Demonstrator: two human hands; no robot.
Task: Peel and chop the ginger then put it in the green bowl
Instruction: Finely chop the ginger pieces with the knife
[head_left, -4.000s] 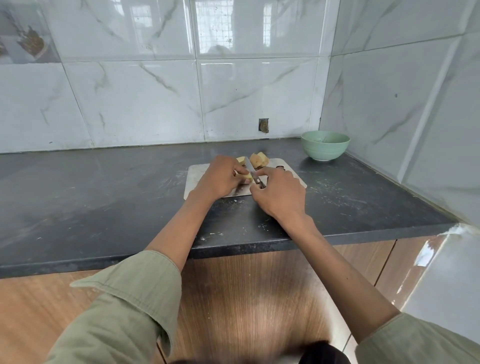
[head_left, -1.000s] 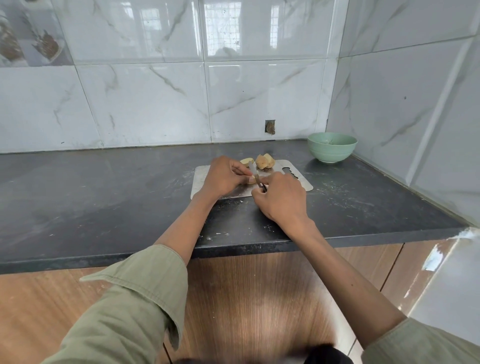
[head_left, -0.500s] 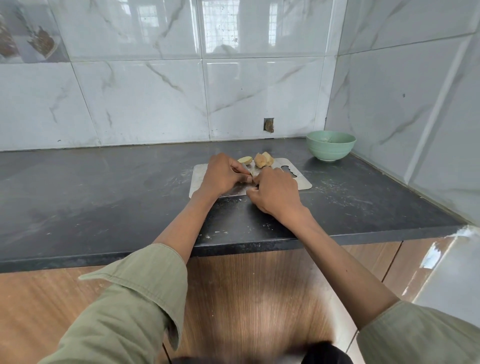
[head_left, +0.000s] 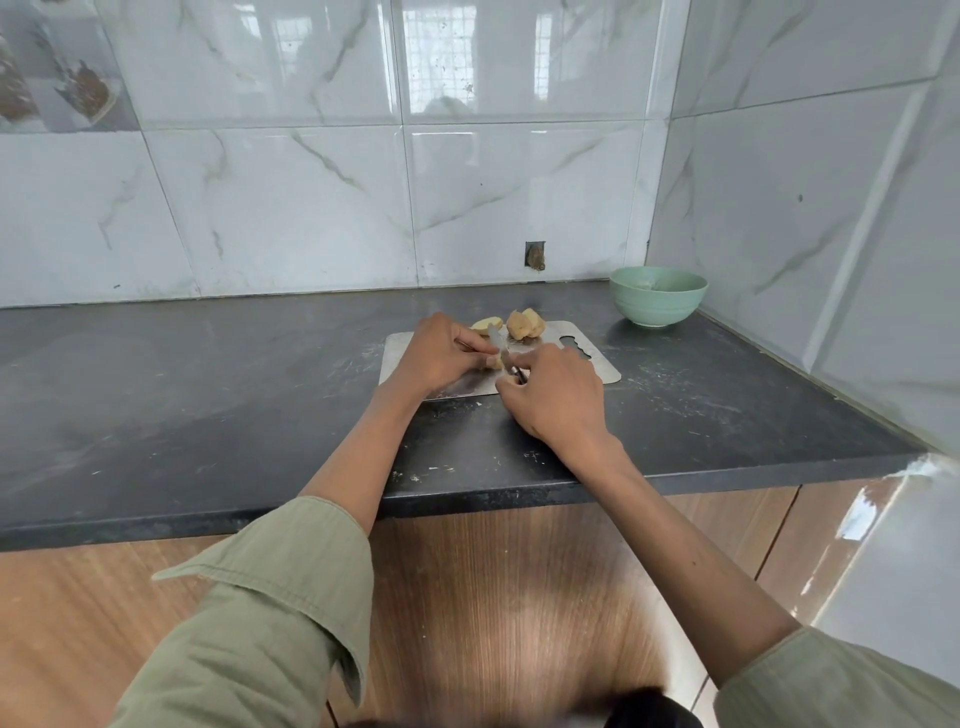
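Now right hand (head_left: 556, 397) has re-raised the small steel knife (head_left: 498, 347) over the pale ginger piece (head_left: 494, 362) pinched by left hand (head_left: 441, 353); chopping continues.

ginger chunks (head_left: 525, 324) – pale, on steel board | green bowl (head_left: 657, 295) – upright, back right
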